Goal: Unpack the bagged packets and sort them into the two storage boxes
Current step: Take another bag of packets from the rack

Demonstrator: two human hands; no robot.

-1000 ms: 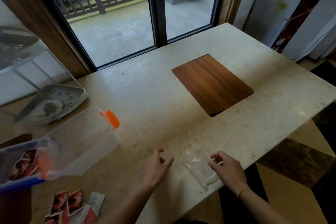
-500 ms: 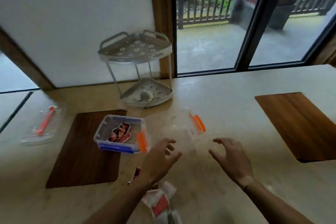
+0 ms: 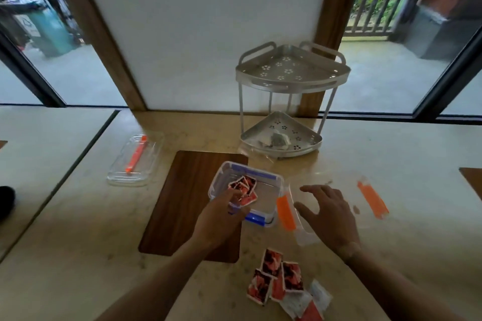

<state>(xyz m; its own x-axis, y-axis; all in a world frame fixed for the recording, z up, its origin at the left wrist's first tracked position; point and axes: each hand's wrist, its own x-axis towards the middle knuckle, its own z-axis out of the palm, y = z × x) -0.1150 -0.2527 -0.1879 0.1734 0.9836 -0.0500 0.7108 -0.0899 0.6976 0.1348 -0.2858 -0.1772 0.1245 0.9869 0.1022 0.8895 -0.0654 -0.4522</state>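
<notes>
Reaching over the blue-clipped storage box [image 3: 266,190], the left hand [image 3: 221,219] is hovering at its near rim with fingers loosely curled; whether it is pinching a packet I cannot tell, since the fingertips are overlapping the red packets inside the box [image 3: 243,187]. The right hand [image 3: 328,212] is spreading open, fingers apart and holding nothing, above the orange-clipped storage box [image 3: 336,206], which is looking empty. Both boxes are sitting side by side mid-tabletop [image 3: 78,268], the blue one partly on a wooden inlay panel [image 3: 187,200].

Judging the risks: the loose pile of packets [image 3: 281,284] is lying near the tabletop's near edge, so a sweeping forearm could be knocking some off. The clear box is light and its walls are hard to see, so the open hand might be nudging it or tipping it. Sorting could also be going wrong, since red and pale packets are overlapping in the pile.

Counting in this single view: two storage boxes; one detached clear lid with an orange clip [image 3: 135,159] toward the far-left part of the tabletop; one two-tier corner rack [image 3: 289,75] at the far edge with a crumpled thing on its lower tier; roughly four red packets in the box and about five or six more in the pile, the exact number being blurred.
</notes>
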